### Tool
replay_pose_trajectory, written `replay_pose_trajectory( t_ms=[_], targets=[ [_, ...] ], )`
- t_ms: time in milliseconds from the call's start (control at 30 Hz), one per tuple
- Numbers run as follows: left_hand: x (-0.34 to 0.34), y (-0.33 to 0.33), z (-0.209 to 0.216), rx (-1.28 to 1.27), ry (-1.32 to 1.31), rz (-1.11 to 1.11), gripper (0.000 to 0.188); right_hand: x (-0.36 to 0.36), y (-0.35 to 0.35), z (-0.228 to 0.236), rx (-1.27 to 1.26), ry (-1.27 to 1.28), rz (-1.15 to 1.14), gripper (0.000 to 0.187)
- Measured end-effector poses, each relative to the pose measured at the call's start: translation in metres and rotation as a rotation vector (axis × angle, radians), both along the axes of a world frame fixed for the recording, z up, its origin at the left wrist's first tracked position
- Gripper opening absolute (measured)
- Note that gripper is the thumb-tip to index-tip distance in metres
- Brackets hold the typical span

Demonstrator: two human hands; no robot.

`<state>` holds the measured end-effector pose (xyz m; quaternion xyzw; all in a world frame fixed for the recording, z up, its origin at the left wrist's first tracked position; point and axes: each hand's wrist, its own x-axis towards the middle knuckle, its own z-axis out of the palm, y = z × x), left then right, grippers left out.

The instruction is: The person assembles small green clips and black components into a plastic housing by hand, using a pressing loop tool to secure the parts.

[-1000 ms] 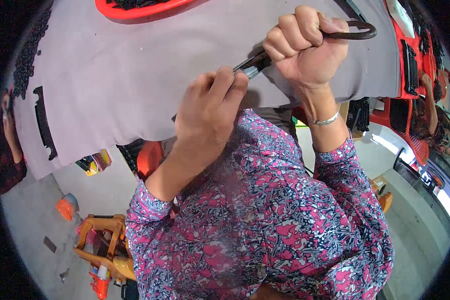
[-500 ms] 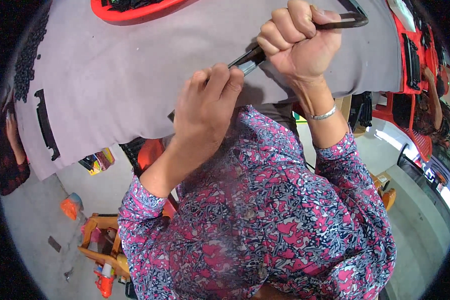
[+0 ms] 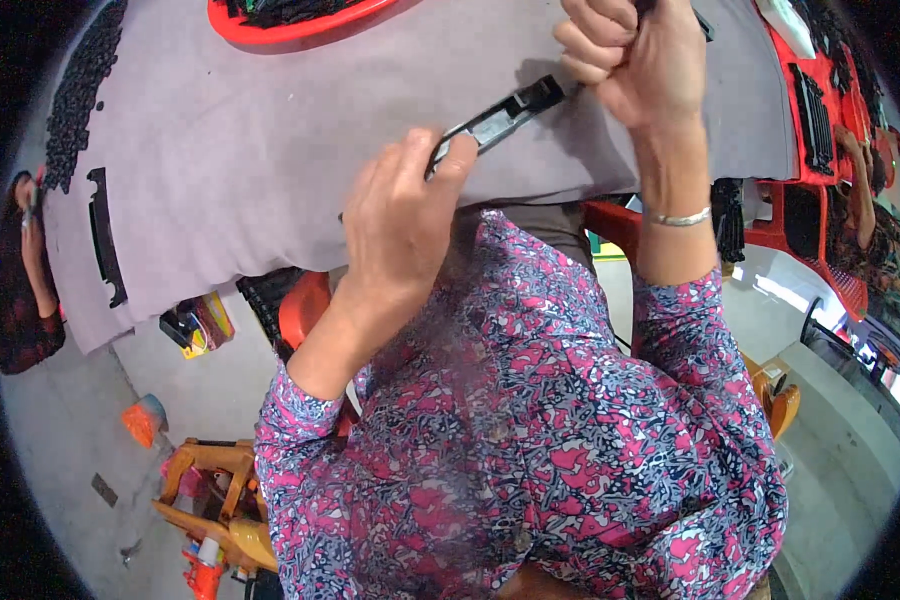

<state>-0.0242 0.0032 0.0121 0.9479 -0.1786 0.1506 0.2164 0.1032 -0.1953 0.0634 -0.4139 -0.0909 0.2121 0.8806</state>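
Observation:
A long black plastic part (image 3: 540,95) with a silvery-grey inset is gripped by my left hand (image 3: 400,220), its free end angled up to the right over the grey cloth. The near end is covered by my palm. Above and right of it, my right hand (image 3: 650,60) is clenched around a dark bent tool (image 3: 707,28), of which only a small piece shows beyond the knuckles. The fist is apart from the black part, and the picture's top edge cuts off some of it.
A red tray (image 3: 305,32) with black pieces stands at the far side of the cloth-covered table (image 3: 260,150). Small black pieces (image 3: 75,115) and a black strip (image 3: 102,240) lie at left. Black strips (image 3: 815,120) rest on a red surface at right. Other people's arms show at both sides.
My right hand has moved up and right with the tool, away from the black part. More of that part now shows beyond my left hand, which has shifted slightly.

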Motion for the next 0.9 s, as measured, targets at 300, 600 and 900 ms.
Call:
replay_pose_trajectory(
  t_ms=[300,600,900],
  targets=[
    [-0.018,0.03,0.016,-0.033,0.131,0.111,0.049,0.002,-0.03,-0.034,-1.596,-1.182,0.068,0.032],
    [0.022,0.048,0.01,-0.006,-0.089,-0.031,0.027,-0.042,-0.04,-0.03,-1.532,-1.083,0.336,0.029],
    [0.061,0.031,-0.002,-0.042,-0.227,-0.178,0.033,-0.096,-0.016,-0.034,-1.138,-0.187,0.368,0.059]
  ],
)
